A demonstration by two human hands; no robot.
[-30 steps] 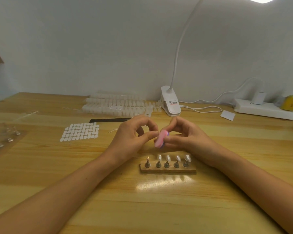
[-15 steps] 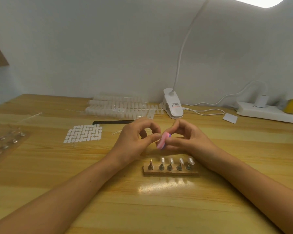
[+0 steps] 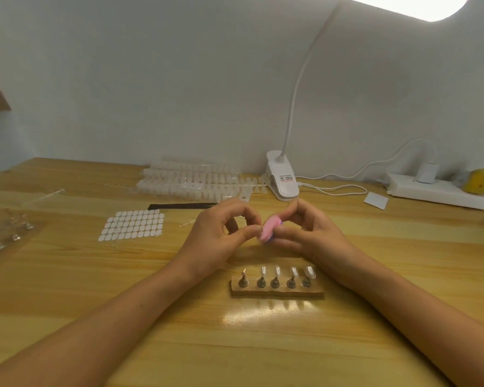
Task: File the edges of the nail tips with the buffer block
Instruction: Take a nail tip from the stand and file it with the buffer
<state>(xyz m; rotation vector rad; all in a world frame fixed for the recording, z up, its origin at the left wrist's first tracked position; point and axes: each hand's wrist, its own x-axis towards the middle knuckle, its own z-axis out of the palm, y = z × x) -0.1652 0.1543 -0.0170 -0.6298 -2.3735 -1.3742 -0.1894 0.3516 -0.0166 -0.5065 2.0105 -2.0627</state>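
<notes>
The person's two hands meet above the wooden table, just past a small wooden stand that sits near the middle.

The right hand grips the pink buffer block, fingers curled round it with the thumb underneath. The block is tilted and held off the table at twelve o'clock from the stand.

The left hand has thumb and forefinger closed in a tight pinch right against the block's left edge, the other fingers arched over. Whatever is in that pinch is too small to make out, so I cannot tell if it holds anything.

The stand carries five metal pegs in a row. The four on the right each bear clear nail tips; the leftmost peg is bare.

At ten o'clock from the stand lies a sheet of white stickers, with a black file just beyond it and strips of spare tips farther back. A clip lamp stands at twelve o'clock by the wall, and a white power strip at two o'clock.
</notes>
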